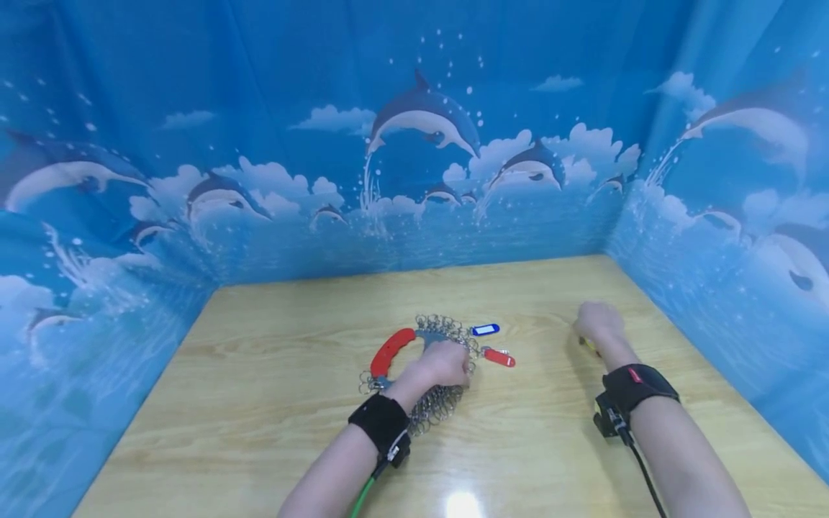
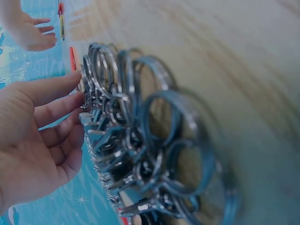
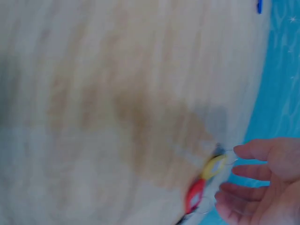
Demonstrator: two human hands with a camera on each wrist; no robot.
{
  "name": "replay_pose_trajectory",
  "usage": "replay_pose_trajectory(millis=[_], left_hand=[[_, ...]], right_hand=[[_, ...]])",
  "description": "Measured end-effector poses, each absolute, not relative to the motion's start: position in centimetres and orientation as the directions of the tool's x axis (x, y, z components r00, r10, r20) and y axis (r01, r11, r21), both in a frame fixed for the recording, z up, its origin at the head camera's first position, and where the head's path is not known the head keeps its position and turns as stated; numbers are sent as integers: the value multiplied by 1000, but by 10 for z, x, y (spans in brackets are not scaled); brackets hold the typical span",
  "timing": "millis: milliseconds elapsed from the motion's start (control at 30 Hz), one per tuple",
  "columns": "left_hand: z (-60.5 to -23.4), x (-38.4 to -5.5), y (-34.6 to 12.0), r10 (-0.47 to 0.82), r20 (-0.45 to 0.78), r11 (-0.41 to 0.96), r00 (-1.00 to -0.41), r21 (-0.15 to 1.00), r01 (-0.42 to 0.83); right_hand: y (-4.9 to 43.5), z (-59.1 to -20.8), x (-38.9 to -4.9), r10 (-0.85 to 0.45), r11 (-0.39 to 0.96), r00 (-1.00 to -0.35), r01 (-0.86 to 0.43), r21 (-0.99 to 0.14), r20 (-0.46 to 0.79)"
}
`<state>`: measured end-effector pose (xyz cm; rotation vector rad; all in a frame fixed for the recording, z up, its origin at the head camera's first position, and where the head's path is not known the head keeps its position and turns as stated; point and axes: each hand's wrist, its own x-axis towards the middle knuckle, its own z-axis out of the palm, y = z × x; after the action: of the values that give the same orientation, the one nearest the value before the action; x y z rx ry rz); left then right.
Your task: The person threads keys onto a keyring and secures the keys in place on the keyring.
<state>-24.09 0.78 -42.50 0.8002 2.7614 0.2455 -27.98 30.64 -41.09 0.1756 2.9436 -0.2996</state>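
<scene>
A key ring holder with a curved red handle (image 1: 391,351) lies on the table, fringed with many silver split rings (image 2: 161,117). My left hand (image 1: 447,362) reaches over its middle. Its thumb and curled fingers pinch at the far side of the rings; exactly what lies between the fingertips is hidden. At the holder's right edge lie a blue key tag (image 1: 486,329) and a red key tag (image 1: 499,357). My right hand (image 3: 269,180) hovers with fingers apart beside a yellow key tag (image 3: 214,167) and a second red key tag (image 3: 194,196). Thin wire rings stand close to its fingertips.
Under everything is a light wood table (image 1: 272,345). A blue curtain (image 1: 291,237) with dolphins hangs along its back and sides. Each wrist wears a black strap (image 1: 378,421) with a camera, and cables run toward the near edge.
</scene>
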Motion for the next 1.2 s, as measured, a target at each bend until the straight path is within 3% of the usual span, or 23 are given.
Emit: replay_pose_trajectory(millis=[400,600,767,1200], left_hand=[[-430,-240,7,592,-123,805,-796,135,578],[-433,-240,6,650,-60,755,-757,161,636],[-434,-240,10,666,-83,744,-741,140,653],[-434,-242,20,617,-75,786,-783,22,618]], right_hand=[[317,-428,-282,-9,962,-992,26,-273,-125],[319,-433,-283,-39,952,-996,-14,-307,-77],[318,-435,-285,-33,954,-998,-14,-300,-59],[296,-425,-284,-53,932,-998,-61,-357,33]])
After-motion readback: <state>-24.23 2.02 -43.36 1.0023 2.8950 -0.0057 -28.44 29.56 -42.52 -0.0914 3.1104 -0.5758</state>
